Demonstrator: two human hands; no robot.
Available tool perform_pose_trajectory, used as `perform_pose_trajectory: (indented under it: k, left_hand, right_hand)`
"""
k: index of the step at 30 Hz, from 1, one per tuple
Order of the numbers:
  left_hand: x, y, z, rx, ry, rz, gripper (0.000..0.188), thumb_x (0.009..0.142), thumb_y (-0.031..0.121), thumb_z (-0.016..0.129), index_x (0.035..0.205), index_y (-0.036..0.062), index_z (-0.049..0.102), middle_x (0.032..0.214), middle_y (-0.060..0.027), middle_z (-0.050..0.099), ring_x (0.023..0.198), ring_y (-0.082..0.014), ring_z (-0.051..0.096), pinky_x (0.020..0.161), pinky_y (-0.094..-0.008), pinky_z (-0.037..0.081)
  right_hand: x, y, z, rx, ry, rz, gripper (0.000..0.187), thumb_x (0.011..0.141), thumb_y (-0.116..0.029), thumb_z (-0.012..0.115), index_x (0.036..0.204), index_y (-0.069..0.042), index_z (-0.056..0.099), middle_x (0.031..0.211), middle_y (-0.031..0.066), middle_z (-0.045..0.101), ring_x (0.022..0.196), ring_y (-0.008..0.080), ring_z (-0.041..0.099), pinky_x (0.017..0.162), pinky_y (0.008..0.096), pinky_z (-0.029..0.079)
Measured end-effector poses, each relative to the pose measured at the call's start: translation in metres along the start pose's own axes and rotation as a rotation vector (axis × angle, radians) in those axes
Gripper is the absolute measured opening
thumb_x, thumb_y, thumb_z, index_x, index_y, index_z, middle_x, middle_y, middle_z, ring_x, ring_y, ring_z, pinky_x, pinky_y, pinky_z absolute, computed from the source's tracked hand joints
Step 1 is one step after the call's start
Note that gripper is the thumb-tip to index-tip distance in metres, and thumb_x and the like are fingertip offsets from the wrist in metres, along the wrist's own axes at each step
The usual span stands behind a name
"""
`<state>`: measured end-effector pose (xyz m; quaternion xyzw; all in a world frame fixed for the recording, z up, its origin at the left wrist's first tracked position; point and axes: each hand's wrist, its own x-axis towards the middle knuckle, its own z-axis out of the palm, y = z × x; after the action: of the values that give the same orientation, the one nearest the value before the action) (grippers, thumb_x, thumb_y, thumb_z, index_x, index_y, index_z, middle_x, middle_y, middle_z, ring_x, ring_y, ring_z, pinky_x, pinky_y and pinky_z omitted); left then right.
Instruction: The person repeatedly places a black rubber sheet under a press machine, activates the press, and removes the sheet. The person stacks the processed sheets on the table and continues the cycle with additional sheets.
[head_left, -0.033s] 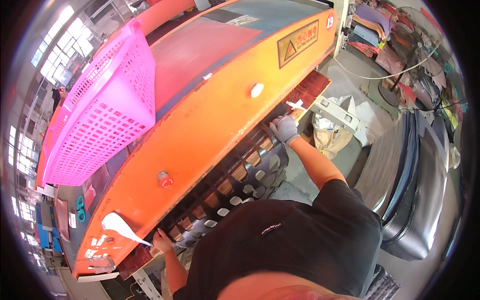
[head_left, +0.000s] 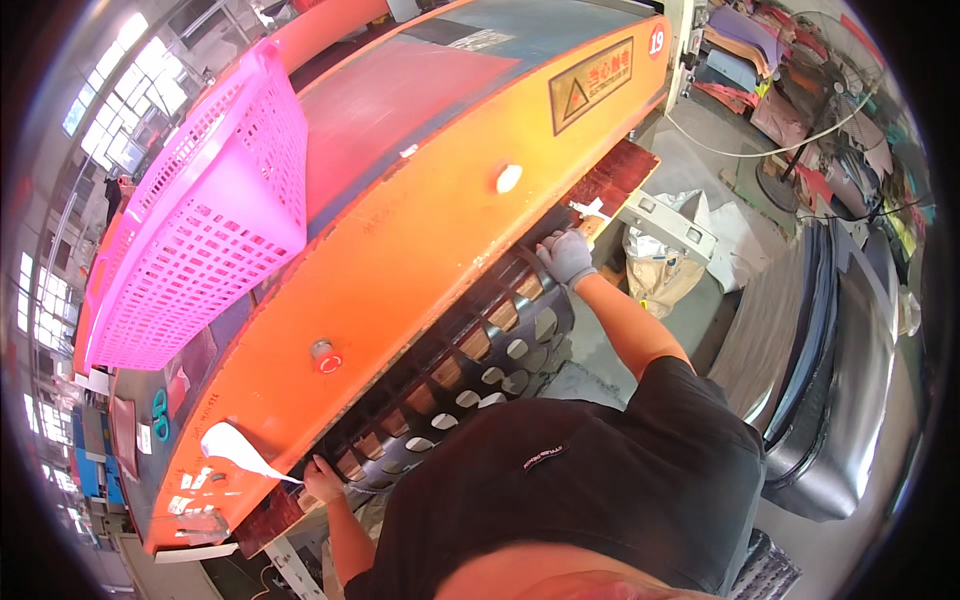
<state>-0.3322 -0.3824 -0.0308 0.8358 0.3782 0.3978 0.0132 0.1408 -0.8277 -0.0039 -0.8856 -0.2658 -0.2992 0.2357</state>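
A: Where does my sheet lie?

B: Your black sheet with rows of cut-out holes [head_left: 496, 345] lies partly on the reddish-brown wooden table [head_left: 622, 172], under the long orange metal beam [head_left: 430, 265]. Its lower rows hang past the table's front edge.

A: And my hands?

B: Your bare left hand [head_left: 323, 482] holds the sheet's left end, fingers narrow. Your right hand in a pale grey glove [head_left: 567, 257] has its fingers curled tight on the far right corner.

A: How much room have I?

B: Little ahead — the beam's lower edge runs just beyond both hands. A white paddle-shaped handle [head_left: 240, 452] tapers down beside your left. A pale metal rail [head_left: 670, 225] sits near your right; grey floor [head_left: 620, 345] opens below that forearm — before the stack of dark sheets [head_left: 800, 370].
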Motion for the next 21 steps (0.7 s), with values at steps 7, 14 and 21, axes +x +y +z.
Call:
perform_pose_trajectory:
  k: [7,14,21]
  left_hand:
    - [0.015,0.002,-0.004,-0.015,-0.155,-0.098,0.056,0.091,0.042,0.044,0.062,-0.0045,0.056,0.064,-0.0256,0.055,0.060,-0.0418,0.055,0.057,-0.0493,0.041]
    - [-0.006,0.010,-0.020,0.093,-0.118,-0.034,0.051,0.093,0.036,0.044,0.066,-0.0040,0.059,0.069,-0.0237,0.058,0.069,-0.0401,0.057,0.065,-0.0488,0.044]
    - [-0.099,0.032,-0.090,0.138,-0.051,-0.022,0.046,0.093,0.036,0.042,0.072,0.0007,0.062,0.080,-0.0180,0.060,0.082,-0.0371,0.057,0.074,-0.0463,0.044]
  right_hand:
    - [0.011,0.000,-0.016,-0.030,-0.261,0.031,0.035,0.082,-0.035,0.047,0.074,-0.008,0.068,0.081,0.0120,0.066,0.081,0.0304,0.062,0.081,0.0427,0.044]
    - [-0.003,0.012,-0.018,-0.073,-0.246,0.019,0.038,0.081,-0.034,0.044,0.071,-0.008,0.069,0.077,0.0138,0.066,0.075,0.0305,0.064,0.075,0.0426,0.047]
    - [-0.097,0.034,-0.080,0.087,-0.044,-0.010,0.031,0.082,-0.027,0.054,0.069,-0.002,0.065,0.076,0.0177,0.063,0.072,0.0355,0.060,0.068,0.0449,0.046]
